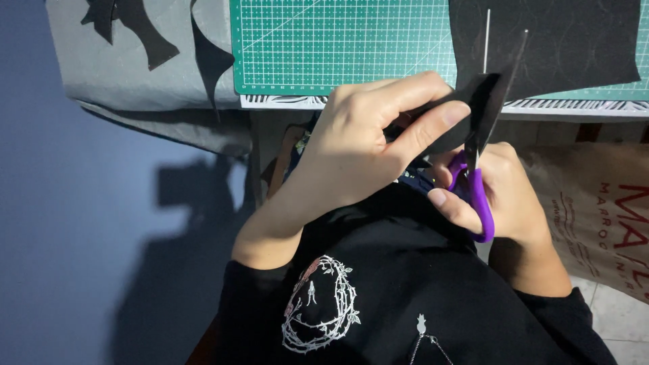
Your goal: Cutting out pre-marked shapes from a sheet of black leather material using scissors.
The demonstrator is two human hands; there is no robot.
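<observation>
Gripping purple-handled scissors in our right hand, fingers through the loops, we hold the blades open and pointing away, around the edge of a black felt piece. Our left hand pinches that piece between thumb and fingers, just above our lap. Beyond lies the green cutting mat, a larger black sheet on its right, black offcuts on grey cloth to the left.

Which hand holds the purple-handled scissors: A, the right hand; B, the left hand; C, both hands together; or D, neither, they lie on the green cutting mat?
A: the right hand has its fingers through the loops of the purple-handled scissors, with the blades open, while the left hand pinches the small piece of black sheet material between them.
</observation>
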